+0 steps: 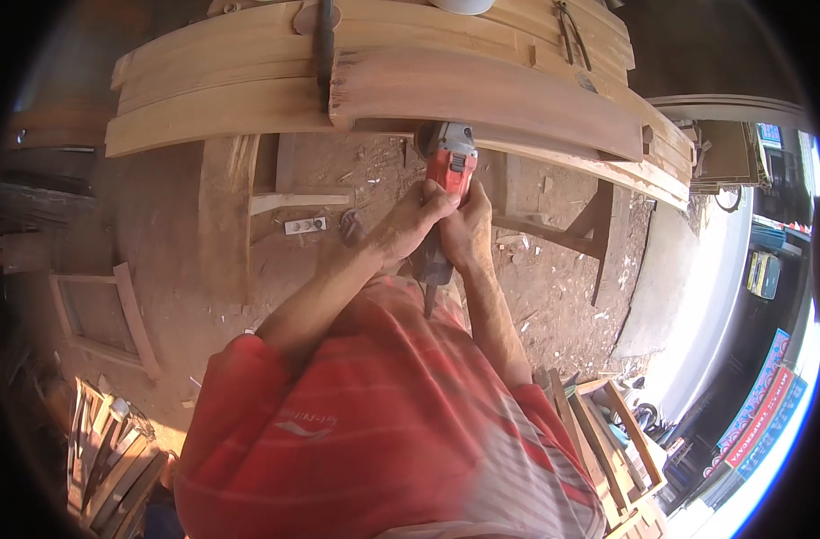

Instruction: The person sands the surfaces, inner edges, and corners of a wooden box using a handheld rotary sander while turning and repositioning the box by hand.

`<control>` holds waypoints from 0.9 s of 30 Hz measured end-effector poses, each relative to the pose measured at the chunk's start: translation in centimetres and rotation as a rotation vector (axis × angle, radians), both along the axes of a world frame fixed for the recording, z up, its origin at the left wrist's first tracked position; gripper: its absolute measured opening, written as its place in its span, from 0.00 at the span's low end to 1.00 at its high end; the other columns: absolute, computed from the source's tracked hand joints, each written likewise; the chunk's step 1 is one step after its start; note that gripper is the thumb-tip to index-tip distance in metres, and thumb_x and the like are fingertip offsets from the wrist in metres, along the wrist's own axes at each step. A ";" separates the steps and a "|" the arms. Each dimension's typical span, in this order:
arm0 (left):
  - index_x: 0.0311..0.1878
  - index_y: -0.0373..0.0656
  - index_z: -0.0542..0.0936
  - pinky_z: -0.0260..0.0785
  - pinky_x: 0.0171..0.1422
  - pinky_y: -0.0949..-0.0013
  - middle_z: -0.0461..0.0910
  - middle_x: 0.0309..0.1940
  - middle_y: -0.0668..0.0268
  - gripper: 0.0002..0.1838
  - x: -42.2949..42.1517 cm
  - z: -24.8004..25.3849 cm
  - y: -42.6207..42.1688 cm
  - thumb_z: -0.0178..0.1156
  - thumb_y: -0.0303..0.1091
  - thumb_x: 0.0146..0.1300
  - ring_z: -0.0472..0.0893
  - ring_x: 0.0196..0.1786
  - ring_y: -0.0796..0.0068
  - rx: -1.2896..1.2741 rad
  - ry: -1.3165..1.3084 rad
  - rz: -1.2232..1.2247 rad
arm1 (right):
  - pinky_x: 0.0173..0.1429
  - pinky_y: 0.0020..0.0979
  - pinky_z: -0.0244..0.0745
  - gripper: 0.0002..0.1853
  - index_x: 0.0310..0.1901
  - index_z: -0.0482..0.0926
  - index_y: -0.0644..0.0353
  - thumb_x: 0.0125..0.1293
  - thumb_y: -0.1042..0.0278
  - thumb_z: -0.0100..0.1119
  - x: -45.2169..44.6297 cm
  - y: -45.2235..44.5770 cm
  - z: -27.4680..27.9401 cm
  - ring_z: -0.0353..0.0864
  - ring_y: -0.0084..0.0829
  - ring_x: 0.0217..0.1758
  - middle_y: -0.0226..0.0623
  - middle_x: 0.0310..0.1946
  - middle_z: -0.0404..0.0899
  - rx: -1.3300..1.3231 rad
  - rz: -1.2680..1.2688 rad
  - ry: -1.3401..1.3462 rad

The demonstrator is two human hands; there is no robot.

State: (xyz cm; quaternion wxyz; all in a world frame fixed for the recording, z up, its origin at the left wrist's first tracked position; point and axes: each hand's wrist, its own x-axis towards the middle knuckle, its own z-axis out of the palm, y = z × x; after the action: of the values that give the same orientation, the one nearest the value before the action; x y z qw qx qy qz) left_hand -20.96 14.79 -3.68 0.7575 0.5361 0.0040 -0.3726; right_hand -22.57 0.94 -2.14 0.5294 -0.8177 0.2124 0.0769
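Observation:
Both my hands are wrapped round a red and grey angle grinder (451,163), held in front of my chest. My left hand (424,216) comes from the left side and closes over the red body. On the right side, my right hand (468,225) grips the same tool. The grinder's head and dark disc are at the front edge of the workbench, just below a reddish-brown board (482,90). That board lies along the bench edge; whether the disc touches it I cannot tell. The tool's rear end points toward my red shirt.
Long pale planks (221,112) form the bench top. Pliers (573,36), a dark bar clamp (325,54) and a white container (464,5) are on it. A power strip (305,225) lies on the dusty floor. Wood scraps (113,458) and frames (607,440) are piled behind.

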 end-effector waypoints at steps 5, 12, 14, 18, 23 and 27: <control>0.62 0.40 0.73 0.66 0.74 0.62 0.75 0.61 0.62 0.28 -1.6 -0.4 0.7 0.56 0.57 0.79 0.74 0.66 0.72 0.128 0.014 0.171 | 0.56 0.49 0.82 0.34 0.57 0.76 0.69 0.65 0.44 0.71 0.7 1.5 1.6 0.89 0.57 0.53 0.61 0.46 0.87 0.049 0.123 0.093; 0.62 0.40 0.75 0.67 0.73 0.63 0.76 0.60 0.63 0.26 0.3 -1.3 -6.0 0.56 0.55 0.79 0.75 0.65 0.74 0.099 -0.019 0.054 | 0.58 0.48 0.81 0.34 0.58 0.78 0.68 0.65 0.43 0.73 0.3 -5.5 1.1 0.89 0.55 0.55 0.60 0.48 0.87 -0.016 0.000 0.029; 0.65 0.39 0.75 0.67 0.73 0.63 0.76 0.60 0.63 0.28 1.7 -2.9 -9.6 0.57 0.54 0.78 0.75 0.64 0.73 -0.068 -0.049 -0.135 | 0.59 0.47 0.80 0.34 0.56 0.80 0.69 0.64 0.43 0.73 0.1 -8.8 0.9 0.89 0.52 0.55 0.59 0.47 0.87 -0.020 -0.077 0.032; 0.66 0.38 0.75 0.68 0.71 0.63 0.76 0.57 0.64 0.30 2.6 -0.3 -15.7 0.58 0.56 0.76 0.73 0.63 0.73 -0.097 -0.108 -0.155 | 0.53 0.42 0.80 0.34 0.53 0.81 0.70 0.63 0.42 0.73 0.0 -15.1 0.2 0.88 0.39 0.45 0.49 0.40 0.88 0.029 -0.167 0.000; 0.70 0.39 0.73 0.67 0.74 0.62 0.76 0.62 0.60 0.33 2.8 -0.8 -18.9 0.58 0.58 0.75 0.74 0.67 0.70 -0.087 -0.077 -0.206 | 0.53 0.40 0.80 0.33 0.55 0.82 0.68 0.65 0.43 0.73 0.1 -18.4 0.1 0.86 0.35 0.46 0.47 0.42 0.88 0.006 -0.143 -0.002; 0.63 0.39 0.78 0.69 0.69 0.63 0.79 0.56 0.63 0.30 1.8 -3.7 -21.9 0.58 0.58 0.77 0.76 0.60 0.74 0.025 -0.092 -0.054 | 0.54 0.39 0.80 0.32 0.57 0.82 0.67 0.65 0.44 0.73 0.1 -20.9 0.2 0.85 0.32 0.46 0.45 0.42 0.88 -0.010 -0.084 0.001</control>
State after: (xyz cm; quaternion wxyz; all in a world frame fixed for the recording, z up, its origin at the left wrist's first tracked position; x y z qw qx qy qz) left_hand -19.13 -7.13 -7.41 0.7398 0.5619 -0.0406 -0.3679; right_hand -22.46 -19.99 -1.96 0.5279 -0.8108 0.2472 0.0536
